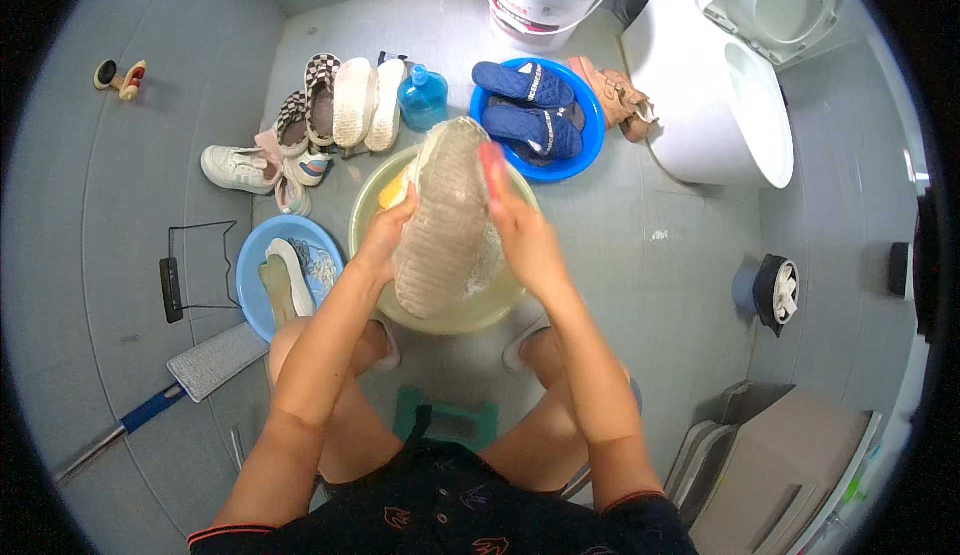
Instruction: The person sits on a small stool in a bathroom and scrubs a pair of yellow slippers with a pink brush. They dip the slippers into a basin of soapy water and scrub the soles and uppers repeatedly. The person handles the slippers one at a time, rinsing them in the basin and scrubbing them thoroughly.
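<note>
A pale shoe (pixel 445 225) is tilted up over a yellow-green basin (pixel 455 323), its ribbed, greyish sole facing me. My left hand (pixel 383 240) is closed around the shoe's left side. In my right hand (pixel 527 245) is a red-pink brush (pixel 493 167), held against or close to the sole's right edge; motion blurs it, so I cannot tell if it touches. Suds (pixel 487 265) show in the basin behind the shoe. Something yellow (pixel 393 193) is partly visible beyond my left fingers.
A light blue basin (pixel 246 290) holds insoles and laces. Several shoes (pixel 320 105) and a blue bottle (pixel 424 105) stand beyond. Blue slippers lie in a blue basin (pixel 597 140), beside tan boots (pixel 622 100), a white bucket (pixel 545 5) and a toilet (pixel 690 105). A flat mop (pixel 215 360) lies left.
</note>
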A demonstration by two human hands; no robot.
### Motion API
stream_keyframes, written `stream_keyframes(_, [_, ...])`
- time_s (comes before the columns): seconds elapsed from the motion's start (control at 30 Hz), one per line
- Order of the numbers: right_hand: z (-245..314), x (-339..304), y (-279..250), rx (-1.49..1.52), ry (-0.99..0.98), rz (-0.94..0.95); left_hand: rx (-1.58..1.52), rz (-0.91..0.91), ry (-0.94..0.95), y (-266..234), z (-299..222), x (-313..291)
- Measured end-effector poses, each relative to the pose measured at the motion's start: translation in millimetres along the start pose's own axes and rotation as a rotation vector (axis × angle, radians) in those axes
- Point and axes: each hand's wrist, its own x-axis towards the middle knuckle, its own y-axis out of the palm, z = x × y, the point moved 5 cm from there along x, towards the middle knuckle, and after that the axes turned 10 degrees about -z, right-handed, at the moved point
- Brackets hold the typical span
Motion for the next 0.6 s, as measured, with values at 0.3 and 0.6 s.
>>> stream_keyframes(0.3, [3,-17,9,-0.005,-0.019,0.09,-0.062,-0.021,0.032,2,-10,2])
stream_keyframes(0.6, [12,-28,7,-0.028,0.023,0.097,-0.049,-0.014,0.016,0,-14,2])
